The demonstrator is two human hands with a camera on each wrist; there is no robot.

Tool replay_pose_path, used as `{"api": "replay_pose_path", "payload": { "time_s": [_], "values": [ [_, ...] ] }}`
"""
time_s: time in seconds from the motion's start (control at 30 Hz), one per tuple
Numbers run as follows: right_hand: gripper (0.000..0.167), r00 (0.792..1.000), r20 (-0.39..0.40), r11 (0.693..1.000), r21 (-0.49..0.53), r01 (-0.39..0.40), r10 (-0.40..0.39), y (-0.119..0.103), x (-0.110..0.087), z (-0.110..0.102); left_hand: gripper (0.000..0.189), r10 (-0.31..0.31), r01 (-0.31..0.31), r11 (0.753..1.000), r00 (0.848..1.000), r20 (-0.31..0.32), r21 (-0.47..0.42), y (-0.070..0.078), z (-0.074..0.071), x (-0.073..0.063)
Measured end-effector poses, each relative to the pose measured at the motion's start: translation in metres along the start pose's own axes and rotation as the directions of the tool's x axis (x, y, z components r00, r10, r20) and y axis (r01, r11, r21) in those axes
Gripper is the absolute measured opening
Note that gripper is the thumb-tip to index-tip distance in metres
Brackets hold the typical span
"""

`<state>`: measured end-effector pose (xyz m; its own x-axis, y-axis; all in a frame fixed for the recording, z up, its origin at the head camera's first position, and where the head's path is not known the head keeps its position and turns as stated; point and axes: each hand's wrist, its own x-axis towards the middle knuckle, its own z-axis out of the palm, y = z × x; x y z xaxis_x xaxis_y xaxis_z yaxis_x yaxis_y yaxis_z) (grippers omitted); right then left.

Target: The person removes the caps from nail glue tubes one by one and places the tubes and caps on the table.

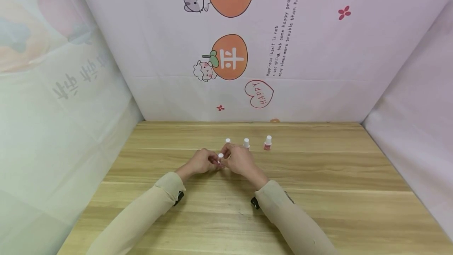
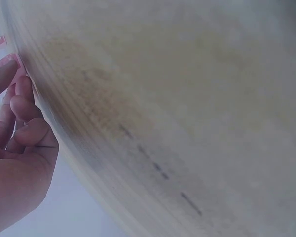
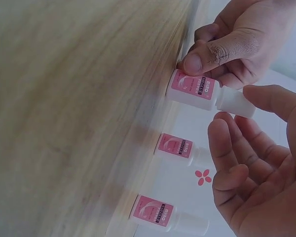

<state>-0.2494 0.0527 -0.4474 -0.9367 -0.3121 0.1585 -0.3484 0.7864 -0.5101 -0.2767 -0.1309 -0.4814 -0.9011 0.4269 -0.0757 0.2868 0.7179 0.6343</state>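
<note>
A small nail glue bottle (image 1: pixel 221 161) with a pink label and a white cap (image 3: pixel 235 102) stands on the wooden table between both hands. My left hand (image 1: pixel 201 161) grips the lower body of this bottle, its thumb lying over the label in the right wrist view. The right hand (image 1: pixel 240 160) pinches the white cap between thumb and fingertips, its remaining fingers loosely bent. In the left wrist view only part of the pink label (image 2: pixel 18 69) shows past the left fingers.
Behind the hands stand three similar bottles: one (image 1: pixel 228 141) mostly covered by the right hand, a second (image 1: pixel 246 143) partly covered, a third (image 1: pixel 267 143) farther right. A printed white cloth (image 1: pixel 304 89) rises at the table's back edge, with further cloth on both sides.
</note>
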Motion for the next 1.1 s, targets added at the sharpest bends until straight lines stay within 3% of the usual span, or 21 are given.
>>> {"api": "replay_pose_path", "payload": {
  "time_s": [0.5,1.1],
  "values": [
    [0.014,1.000,0.011,1.000,-0.011,-0.006,0.006,0.0004,0.0000,-0.0003,0.012,0.063,-0.062,0.998,0.998,-0.011,0.006,-0.0008,-0.0017,-0.0019],
    [0.011,1.000,0.011,1.000,0.000,0.005,-0.005,-0.0004,0.0004,0.0004,0.014,0.015,-0.015,1.000,1.000,-0.007,0.007,0.0017,-0.0010,-0.0008]
  ]
}}
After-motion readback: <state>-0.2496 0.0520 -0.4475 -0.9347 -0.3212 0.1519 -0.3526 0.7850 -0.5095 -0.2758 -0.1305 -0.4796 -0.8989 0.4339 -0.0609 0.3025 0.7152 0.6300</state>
